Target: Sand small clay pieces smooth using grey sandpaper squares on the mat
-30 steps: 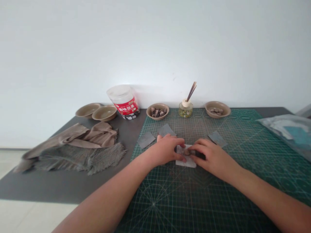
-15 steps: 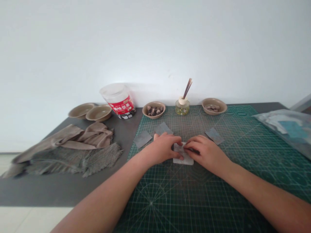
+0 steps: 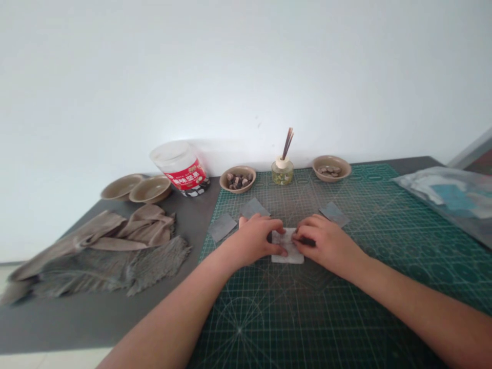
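A small white square pad (image 3: 287,257) lies flat on the green cutting mat (image 3: 269,312), with a faint line across its middle. My left hand (image 3: 254,238) holds the pad's left side, its thumb on the lower part and its forefinger curved over the upper part. At the pad's right side, the thumb and fingers of my right hand (image 3: 326,242) are pinched together, their tips touching the surface. Whatever they pinch is too small or hidden to make out. Thin grey squares (image 3: 223,227) lie beyond both hands.
At the back stand a bowl of dark and pale stones (image 3: 237,180), a reed diffuser (image 3: 282,171), a bowl of flat brownish pieces (image 3: 331,170) and a red-labelled tub (image 3: 184,171). Two bowls (image 3: 150,190) and a crumpled cloth (image 3: 115,251) are left; a plastic bag (image 3: 453,197) is right.
The view has shifted slightly, so the things at the back appear a little further left. Both hands keep nearly the same grip; the right fingertips have moved slightly on the pad.
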`<state>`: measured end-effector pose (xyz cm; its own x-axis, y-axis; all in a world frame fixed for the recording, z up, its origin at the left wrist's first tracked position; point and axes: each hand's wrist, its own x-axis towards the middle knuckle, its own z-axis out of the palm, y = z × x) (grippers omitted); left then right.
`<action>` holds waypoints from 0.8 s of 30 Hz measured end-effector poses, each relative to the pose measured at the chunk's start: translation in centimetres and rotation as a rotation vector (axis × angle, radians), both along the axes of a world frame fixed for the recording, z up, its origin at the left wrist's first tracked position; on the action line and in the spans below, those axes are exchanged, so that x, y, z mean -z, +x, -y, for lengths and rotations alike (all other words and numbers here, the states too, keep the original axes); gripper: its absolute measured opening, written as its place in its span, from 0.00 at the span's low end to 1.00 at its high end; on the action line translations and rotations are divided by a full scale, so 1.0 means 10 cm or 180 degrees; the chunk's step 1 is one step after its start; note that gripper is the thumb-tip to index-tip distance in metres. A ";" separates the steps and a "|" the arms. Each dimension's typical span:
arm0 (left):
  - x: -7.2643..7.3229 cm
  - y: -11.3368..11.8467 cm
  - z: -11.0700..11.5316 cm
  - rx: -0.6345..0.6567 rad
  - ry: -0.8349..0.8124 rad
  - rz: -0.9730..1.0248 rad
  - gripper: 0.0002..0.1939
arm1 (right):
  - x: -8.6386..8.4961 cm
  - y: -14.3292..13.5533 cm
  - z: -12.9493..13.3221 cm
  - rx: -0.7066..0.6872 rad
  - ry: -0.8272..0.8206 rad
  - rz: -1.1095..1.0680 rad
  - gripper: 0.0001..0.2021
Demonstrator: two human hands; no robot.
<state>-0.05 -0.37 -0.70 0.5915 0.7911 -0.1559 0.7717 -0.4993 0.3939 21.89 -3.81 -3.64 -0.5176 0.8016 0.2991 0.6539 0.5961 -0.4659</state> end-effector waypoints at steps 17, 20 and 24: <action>0.03 0.04 0.00 0.0477 0.0536 0.0465 0.07 | -0.13 0.06 -0.01 0.0351 -0.0416 0.0056 0.28; 0.04 0.01 -0.05 0.0155 0.0724 0.0734 0.04 | -0.15 0.02 -0.07 0.0233 -0.0508 0.0207 0.30; 0.01 -0.10 -0.20 -0.0879 0.1209 0.1551 0.03 | -0.29 -0.06 -0.21 0.0337 -0.1172 0.0169 0.20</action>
